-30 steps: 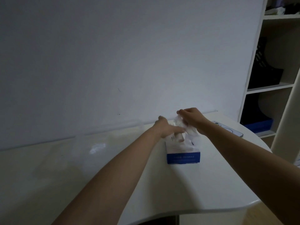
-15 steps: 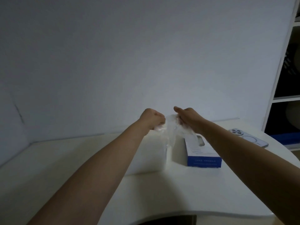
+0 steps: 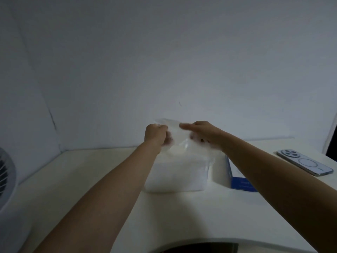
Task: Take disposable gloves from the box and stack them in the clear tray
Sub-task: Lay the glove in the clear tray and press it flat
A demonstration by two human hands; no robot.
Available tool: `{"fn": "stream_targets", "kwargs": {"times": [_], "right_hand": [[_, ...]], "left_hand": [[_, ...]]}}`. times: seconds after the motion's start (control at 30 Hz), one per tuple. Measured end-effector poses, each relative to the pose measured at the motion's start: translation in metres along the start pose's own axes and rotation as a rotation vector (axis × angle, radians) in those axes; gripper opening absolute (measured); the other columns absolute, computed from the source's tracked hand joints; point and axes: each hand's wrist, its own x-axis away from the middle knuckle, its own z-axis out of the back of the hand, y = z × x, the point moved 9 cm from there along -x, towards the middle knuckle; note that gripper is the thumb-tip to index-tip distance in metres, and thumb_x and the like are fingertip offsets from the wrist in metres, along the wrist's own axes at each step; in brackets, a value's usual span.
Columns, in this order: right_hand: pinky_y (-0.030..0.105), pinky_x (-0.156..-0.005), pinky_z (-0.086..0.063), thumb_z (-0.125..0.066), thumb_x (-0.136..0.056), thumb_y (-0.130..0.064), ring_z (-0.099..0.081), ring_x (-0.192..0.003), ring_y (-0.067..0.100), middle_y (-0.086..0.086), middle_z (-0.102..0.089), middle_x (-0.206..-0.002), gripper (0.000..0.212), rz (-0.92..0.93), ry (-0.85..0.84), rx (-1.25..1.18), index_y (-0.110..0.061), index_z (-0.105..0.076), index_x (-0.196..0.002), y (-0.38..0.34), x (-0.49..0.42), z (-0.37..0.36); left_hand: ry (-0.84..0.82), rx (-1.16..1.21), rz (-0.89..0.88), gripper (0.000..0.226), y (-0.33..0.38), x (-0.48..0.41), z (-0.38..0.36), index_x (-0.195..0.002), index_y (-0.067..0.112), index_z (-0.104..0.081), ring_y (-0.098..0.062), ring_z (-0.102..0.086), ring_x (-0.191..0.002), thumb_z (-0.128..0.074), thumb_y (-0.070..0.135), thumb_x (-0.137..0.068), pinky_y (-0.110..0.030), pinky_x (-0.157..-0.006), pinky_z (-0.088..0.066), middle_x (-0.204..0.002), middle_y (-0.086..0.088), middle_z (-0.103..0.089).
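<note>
The left hand is curled into a fist round one edge of a thin clear glove. The right hand pinches the other edge, forefinger stretched out. A fan sits well left of the tray on the desk. The glove hangs spread just above the tray. The blue box stands just right of it, and a phone lies farther right.

A bare left forearm and right forearm end in an ungloved left hand and right hand.
</note>
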Motion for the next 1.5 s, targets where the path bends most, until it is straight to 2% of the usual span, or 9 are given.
{"fn": "stream_targets", "kwargs": {"times": [0.13, 0.4, 0.53, 0.7, 0.87, 0.97, 1.07, 1.2, 1.5], "right_hand": [[0.022, -0.048, -0.041, -0.070, -0.085, -0.019, -0.050, -0.055, 0.016, 0.009, -0.063, -0.071, 0.015, -0.023, 0.087, 0.058, -0.004, -0.068, -0.085, 0.010, -0.011, 0.011], [0.024, -0.078, -0.047, -0.065, -0.082, -0.007, -0.057, -0.088, 0.015, 0.003, -0.058, -0.107, 0.031, 0.446, 0.607, 0.184, -0.014, -0.064, -0.111, -0.039, 0.009, 0.057], [0.016, -0.058, -0.047, -0.059, -0.085, -0.001, -0.061, -0.065, 0.011, 0.003, -0.070, -0.085, 0.019, 0.470, 0.149, 0.282, -0.014, -0.072, -0.092, -0.054, -0.004, -0.011], [0.030, -0.074, -0.053, -0.053, -0.097, -0.015, -0.060, -0.085, 0.024, 0.017, -0.064, -0.114, 0.030, -0.082, -0.450, 0.799, -0.002, -0.061, -0.124, 0.024, -0.008, -0.081], [0.036, -0.093, -0.048, -0.046, -0.101, -0.021, -0.057, -0.117, 0.033, 0.012, -0.049, -0.140, 0.042, -0.207, -0.522, 0.834, -0.009, -0.046, -0.141, 0.044, -0.006, -0.091], [0.038, -0.103, -0.046, -0.045, -0.102, -0.021, -0.054, -0.123, 0.033, 0.013, -0.050, -0.141, 0.042, -0.261, -0.543, 0.773, -0.009, -0.044, -0.143, 0.052, -0.009, -0.094], [0.041, -0.106, -0.044, -0.048, -0.101, -0.018, -0.054, -0.124, 0.032, 0.014, -0.050, -0.141, 0.044, -0.292, -0.538, 0.700, -0.007, -0.043, -0.143, 0.059, -0.015, -0.096], [0.047, -0.103, -0.046, -0.055, -0.095, -0.008, -0.058, -0.120, 0.037, 0.023, -0.057, -0.131, 0.042, -0.431, -0.536, 0.602, 0.004, -0.048, -0.135, 0.072, -0.023, -0.088], [0.041, -0.108, -0.043, -0.052, -0.097, -0.012, -0.054, -0.126, 0.032, 0.021, -0.054, -0.137, 0.042, -0.556, -0.511, 0.637, 0.007, -0.048, -0.134, 0.089, -0.025, -0.077]], "left_hand": [[0.146, -0.621, -0.271, 0.030, 0.012, -0.008, 0.018, -0.105, -0.002, -0.062, -0.033, -0.063, -0.096, -0.043, 0.020, -0.098, -0.034, -0.075, -0.046, -0.105, -0.017, -0.066], [0.086, -0.962, -0.158, 0.027, -0.024, -0.023, 0.016, -0.117, -0.003, -0.053, -0.036, -0.057, -0.110, -0.037, 0.012, -0.099, -0.035, -0.077, -0.043, -0.120, -0.020, -0.059], [0.023, -1.017, -0.057, 0.032, -0.038, -0.024, 0.005, -0.124, -0.003, -0.044, -0.032, -0.058, -0.110, -0.049, 0.005, -0.093, -0.035, -0.077, -0.046, -0.120, -0.018, -0.058], [-0.140, -1.118, 0.094, 0.039, -0.058, -0.020, 0.001, -0.126, -0.007, -0.048, -0.026, -0.062, -0.096, -0.056, 0.004, -0.090, -0.028, -0.057, -0.043, -0.113, -0.017, -0.063], [-0.020, -1.253, -0.193, 0.052, -0.038, -0.018, -0.006, -0.133, 0.002, -0.037, -0.029, -0.050, -0.115, -0.060, 0.007, -0.087, -0.033, -0.085, -0.046, -0.129, -0.017, -0.045], [-0.067, -1.271, -0.407, 0.034, -0.020, -0.014, -0.032, -0.118, 0.005, -0.049, -0.027, -0.054, -0.101, -0.059, 0.004, -0.086, -0.030, -0.072, -0.043, -0.118, -0.015, -0.051], [-0.422, -1.237, -0.051, 0.021, -0.057, -0.015, -0.049, -0.112, 0.001, -0.060, -0.026, -0.060, -0.083, -0.057, 0.012, -0.094, -0.031, -0.069, -0.048, -0.119, -0.016, -0.063], [-0.746, -1.315, 0.244, 0.046, -0.095, -0.007, -0.046, -0.139, 0.007, -0.048, -0.031, -0.056, -0.117, -0.057, 0.020, -0.095, -0.040, -0.099, -0.048, -0.140, -0.013, -0.049], [-0.835, -1.233, 0.491, 0.047, -0.110, -0.005, -0.029, -0.137, 0.006, -0.050, -0.030, -0.061, -0.106, -0.059, 0.026, -0.095, -0.043, -0.084, -0.052, -0.136, -0.018, -0.053]]}}
